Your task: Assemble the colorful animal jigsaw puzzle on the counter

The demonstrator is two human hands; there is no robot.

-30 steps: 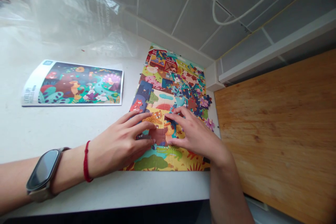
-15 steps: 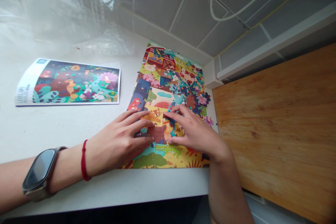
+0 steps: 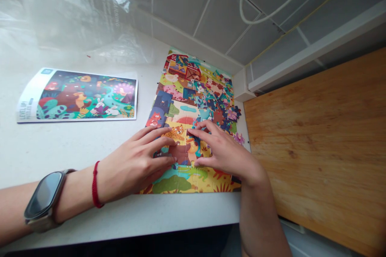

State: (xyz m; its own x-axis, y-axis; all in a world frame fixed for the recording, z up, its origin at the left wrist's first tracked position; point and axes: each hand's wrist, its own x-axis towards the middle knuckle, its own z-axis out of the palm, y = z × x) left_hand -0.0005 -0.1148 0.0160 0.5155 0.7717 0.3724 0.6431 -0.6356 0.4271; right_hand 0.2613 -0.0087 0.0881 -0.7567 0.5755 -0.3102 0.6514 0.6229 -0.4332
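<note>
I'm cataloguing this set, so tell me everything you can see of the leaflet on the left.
The leaflet is a thin, wide rectangle of glossy-looking paper or card. A dark, colourful forest scene covers most of it, with white rabbits, an orange animal and a pink shape at right. The white strip at its left end bears faint blue lettering and a blue badge; that end appears to curl. It lies picture up on the white tabletop, left of the jigsaw puzzle and apart from it.

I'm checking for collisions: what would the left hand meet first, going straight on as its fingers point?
The left hand would probably meet the brown puzzle pieces first, then the right hand; depth is hard to judge.
</note>
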